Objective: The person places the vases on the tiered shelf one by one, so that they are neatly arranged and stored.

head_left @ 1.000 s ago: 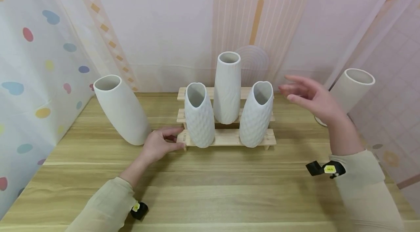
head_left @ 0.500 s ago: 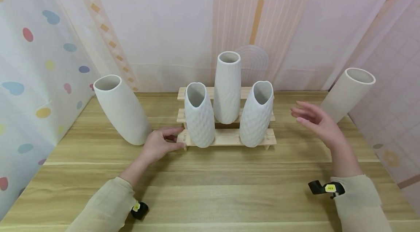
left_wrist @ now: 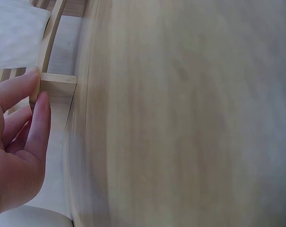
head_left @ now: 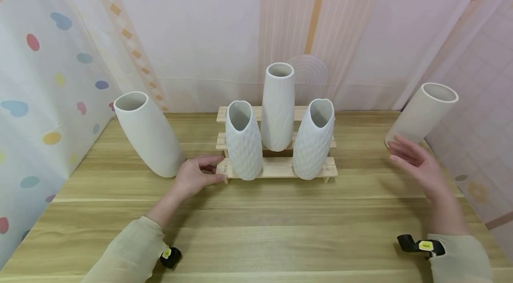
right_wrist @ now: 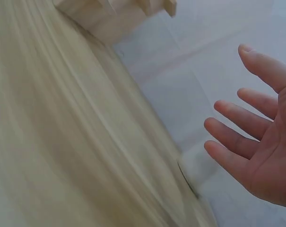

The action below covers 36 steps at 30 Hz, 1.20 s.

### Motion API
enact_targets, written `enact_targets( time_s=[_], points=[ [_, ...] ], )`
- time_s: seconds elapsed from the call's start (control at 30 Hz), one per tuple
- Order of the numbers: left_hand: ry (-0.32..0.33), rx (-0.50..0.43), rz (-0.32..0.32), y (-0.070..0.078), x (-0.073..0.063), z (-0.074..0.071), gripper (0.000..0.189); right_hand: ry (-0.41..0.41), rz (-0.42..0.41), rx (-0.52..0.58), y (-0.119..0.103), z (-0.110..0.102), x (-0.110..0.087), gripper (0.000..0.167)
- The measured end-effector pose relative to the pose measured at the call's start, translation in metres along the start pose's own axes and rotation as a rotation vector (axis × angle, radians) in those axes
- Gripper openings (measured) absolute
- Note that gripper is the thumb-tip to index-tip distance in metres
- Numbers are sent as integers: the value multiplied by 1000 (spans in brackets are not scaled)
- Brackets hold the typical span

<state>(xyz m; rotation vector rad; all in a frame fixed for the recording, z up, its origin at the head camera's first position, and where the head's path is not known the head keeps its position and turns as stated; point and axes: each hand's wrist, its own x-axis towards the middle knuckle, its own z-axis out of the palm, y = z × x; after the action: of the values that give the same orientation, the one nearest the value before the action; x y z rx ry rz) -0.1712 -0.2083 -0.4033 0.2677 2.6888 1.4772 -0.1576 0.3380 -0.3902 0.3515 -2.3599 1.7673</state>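
Note:
My left hand (head_left: 196, 177) pinches the left end of the lowest tier of a small stepped wooden stand (head_left: 276, 167); thumb and fingertip lie on either side of the board (left_wrist: 50, 38) in the left wrist view. Two dimpled white vases, a left one (head_left: 244, 149) and a right one (head_left: 314, 147), stand on that tier. Behind them a taller white vase (head_left: 278, 109) rises from the middle tier. My right hand (head_left: 422, 169) hangs with spread, relaxed fingers just in front of a plain white vase (head_left: 417, 116) at the right. Nothing is in its palm (right_wrist: 270, 156).
Another plain white vase (head_left: 150, 136) stands on the table left of the stand, close to my left hand. A patterned curtain (head_left: 192, 34) borders the back of the wood-grain table (head_left: 280, 238), with more curtain along both sides. Each wrist wears a small black camera.
My right hand has drawn away from beside the stand, moving right and toward me, to the front of the right vase. Left hand, stand and vases have stayed put.

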Motion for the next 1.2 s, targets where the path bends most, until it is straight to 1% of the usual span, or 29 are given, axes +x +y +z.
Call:
enact_targets(
  time_s=[0.07, 0.17, 0.2, 0.27, 0.3, 0.4, 0.43, 0.53, 0.67, 0.8, 0.97, 1.1, 1.2],
  points=[
    [-1, 0, -1, 0, 0, 0, 55, 23, 12, -19, 2, -8, -5, 54],
    [0, -4, -3, 1, 0, -1, 56, 59, 45, -90, 3, -21, -12, 53],
    [1, -7, -4, 1, -1, -1, 56, 75, 65, -86, 4, -25, -14, 52],
    [3, -8, -4, 1, -1, -1, 56, 115, 92, -119, 4, -33, -17, 52],
    [4, -8, -4, 1, -1, -1, 56, 135, 103, -118, 4, -36, -19, 52],
    [3, -5, -4, 1, -1, -2, 56, 204, 138, -136, 4, -44, -21, 59],
    [4, -3, -6, 1, -1, -2, 56, 219, 148, -167, 4, -46, -20, 63],
    [3, 4, -9, 0, -1, -1, 56, 240, 193, -195, 1, -50, -17, 75],
    [3, 8, -8, 0, -1, -1, 55, 228, 252, -250, -5, -52, -5, 83],
    [3, 7, -11, 1, -2, -1, 55, 236, 273, -288, -13, -53, 11, 87],
    [2, 7, -12, 2, -2, -1, 55, 283, 271, -291, -23, -53, 32, 88],
    [-1, 4, -3, 2, -1, -1, 55, 335, 264, -260, -30, -51, 48, 83],
    [-1, 6, 3, 1, -1, 0, 55, 371, 274, -244, -36, -50, 57, 80]
  ],
)
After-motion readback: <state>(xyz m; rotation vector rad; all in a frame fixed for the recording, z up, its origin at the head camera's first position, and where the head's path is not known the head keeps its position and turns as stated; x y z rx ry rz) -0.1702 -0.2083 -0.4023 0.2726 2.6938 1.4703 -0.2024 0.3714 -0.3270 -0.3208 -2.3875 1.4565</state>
